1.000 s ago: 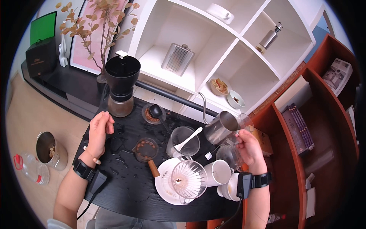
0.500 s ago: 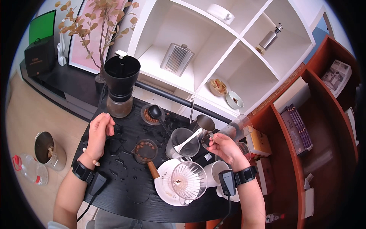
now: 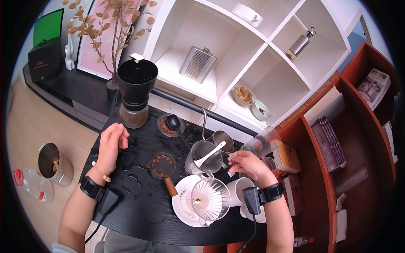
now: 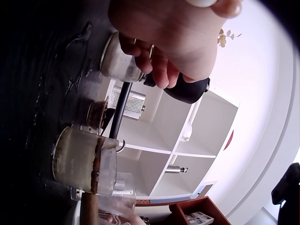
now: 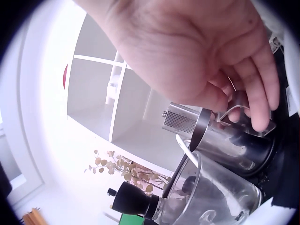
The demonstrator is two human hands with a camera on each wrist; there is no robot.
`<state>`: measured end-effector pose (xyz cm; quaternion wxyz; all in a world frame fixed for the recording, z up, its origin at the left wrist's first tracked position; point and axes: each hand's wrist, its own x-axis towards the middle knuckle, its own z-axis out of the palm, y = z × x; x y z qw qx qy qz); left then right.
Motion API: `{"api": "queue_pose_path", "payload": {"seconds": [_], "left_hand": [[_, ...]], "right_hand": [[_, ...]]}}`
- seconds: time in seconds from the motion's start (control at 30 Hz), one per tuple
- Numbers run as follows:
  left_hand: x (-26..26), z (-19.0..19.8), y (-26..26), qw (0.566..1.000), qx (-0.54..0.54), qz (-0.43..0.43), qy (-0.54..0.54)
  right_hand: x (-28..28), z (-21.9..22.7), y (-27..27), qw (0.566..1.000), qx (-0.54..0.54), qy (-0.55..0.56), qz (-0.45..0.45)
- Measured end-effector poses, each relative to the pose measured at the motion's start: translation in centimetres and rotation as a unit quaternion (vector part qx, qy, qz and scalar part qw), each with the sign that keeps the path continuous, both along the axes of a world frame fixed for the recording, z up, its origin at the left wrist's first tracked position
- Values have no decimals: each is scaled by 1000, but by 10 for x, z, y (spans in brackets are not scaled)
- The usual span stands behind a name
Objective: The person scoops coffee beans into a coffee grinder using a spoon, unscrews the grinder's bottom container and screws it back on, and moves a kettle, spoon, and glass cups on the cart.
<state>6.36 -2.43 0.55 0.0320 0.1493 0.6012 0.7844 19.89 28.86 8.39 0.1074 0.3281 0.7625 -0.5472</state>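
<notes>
At the table's back right, the right hand (image 3: 249, 165) holds the handle of a steel gooseneck kettle (image 3: 223, 141). In the right wrist view its fingers curl at the handle, and the kettle (image 5: 236, 147) stands upright behind a glass jug (image 5: 211, 187) with a white spoon (image 5: 187, 150). Over the table's left side is the left hand (image 3: 110, 145), its fingers loosely bent and holding nothing. Nearest to it are a black coffee grinder (image 3: 137, 80) and a small glass pot (image 3: 161, 162) with a wooden handle. Cloudy liquid with a brown floating layer fills that pot (image 4: 77, 159).
A ribbed glass dripper (image 3: 209, 198) sits on a white plate (image 3: 181, 202), beside a white cup (image 3: 240, 189). A bowl of beans (image 3: 166, 128) holds a black scoop. Clear glass vessels (image 3: 263, 141) stand right of the kettle. Water droplets dot the black table (image 3: 139, 211).
My right hand has moved left with the kettle, which now stands behind the glass jug; the hand has lowered slightly at its handle. The left hand has stayed nearly in place.
</notes>
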Motion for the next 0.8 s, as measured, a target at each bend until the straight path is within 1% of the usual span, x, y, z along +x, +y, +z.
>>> {"api": "queue_pose_path", "payload": {"seconds": [0.03, 0.07, 0.1, 0.13, 0.17, 0.2, 0.27, 0.3, 0.33, 0.4, 0.47, 0.5, 0.53, 0.57, 0.6, 0.63, 0.67, 0.7, 0.73, 0.8], "left_hand": [[0, 0, 0, 1000, -2, -2, -3], [0, 0, 0, 1000, -2, -1, -3], [-1, -1, 0, 1000, -1, -1, -3], [-1, -1, 0, 1000, 1, -1, -4], [-1, -1, 0, 1000, 1, -1, -5], [-1, -1, 0, 1000, -3, -1, -1], [0, -1, 0, 1000, -8, -2, 2], [0, -1, 0, 1000, -6, -4, 2], [0, 0, 0, 1000, -3, -6, 2], [0, -1, -1, 1000, -7, -3, 4], [0, -1, -2, 1000, -10, 1, 4], [0, 1, -2, 1000, -18, -4, 5], [1, 1, -2, 1000, -25, -10, 5], [0, 0, -2, 1000, -24, -10, 4], [0, -1, -1, 1000, -13, -9, 5], [0, -1, -1, 1000, -3, -8, 6], [-1, -1, -1, 1000, -3, -8, 6], [0, -1, -1, 1000, -6, -7, 3], [0, -1, -1, 1000, -9, -5, -1], [0, -1, -1, 1000, -13, -8, 2]], "right_hand": [[0, 1, -2, 998, 57, -7, -1], [0, -1, 0, 998, 58, -8, -1], [2, -5, 4, 958, 273, 86, 38], [3, -7, 6, 861, 472, 174, 74], [1, 0, -1, 844, 487, 219, 49], [-2, 10, -11, 844, 487, 219, 49], [-9, 24, -30, 896, 393, 198, 64], [-13, 21, -33, 903, 386, 169, 89], [-16, 20, -38, 903, 386, 170, 88], [-22, 21, -48, 903, 369, 135, 171], [-25, 17, -52, 896, 376, 147, 184], [-27, 17, -53, 927, 278, 158, 196], [-28, 17, -55, 949, 176, 165, 205], [-27, 22, -64, 957, 116, 160, 215], [-27, 22, -68, 957, 116, 159, 215], [-26, 21, -72, 937, 175, 195, 232], [-26, 21, -73, 912, 234, 229, 248], [-28, 19, -70, 860, 318, 286, 278], [-27, 21, -68, 860, 318, 286, 278], [-25, 26, -63, 827, 398, 264, 295]]}}
